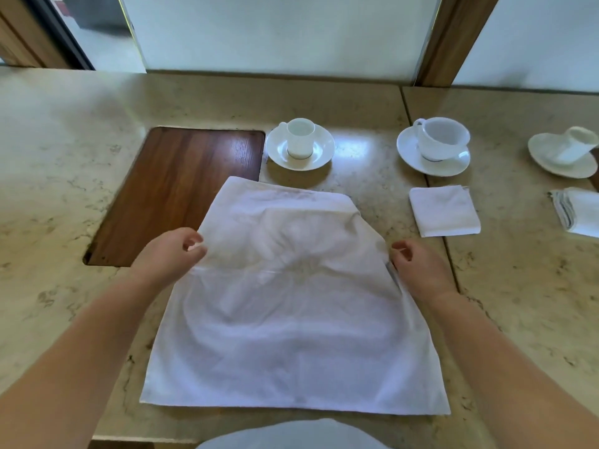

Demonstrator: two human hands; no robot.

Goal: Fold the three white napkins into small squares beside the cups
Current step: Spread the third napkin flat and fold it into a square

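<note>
Right now the large white cloth napkin (291, 303) lies spread on the beige stone tabletop (81, 157), its near edge by the person's body and its far edge partly lapping the dark wooden inset board (175, 189). The left hand (171, 254) has its grip pinched on the napkin's left edge, thumb against fingertips, and the right hand (418, 270) pinches the right edge level with it, so the cloth between the two grips is drawn up into a slack ridge with creases fanning from the middle. Beyond the left grip stands a small straight white cup on a saucer (299, 144); beyond and to the outside of the right grip sit a wider white teacup on its saucer (436, 145) and a small folded white napkin square (444, 210), with a second folded napkin (580, 212) and another cup and saucer (565, 153) farther out at the frame's edge. This looks like the last of the three, barely begun. The main risk, I judge, is a crooked fold: if the pinches are not level or one hand pulls harder, the edges will not meet and the bunched middle will set wrinkles into the square. A wide sweep forward could also drag the far edge against the nearest saucer.
</note>
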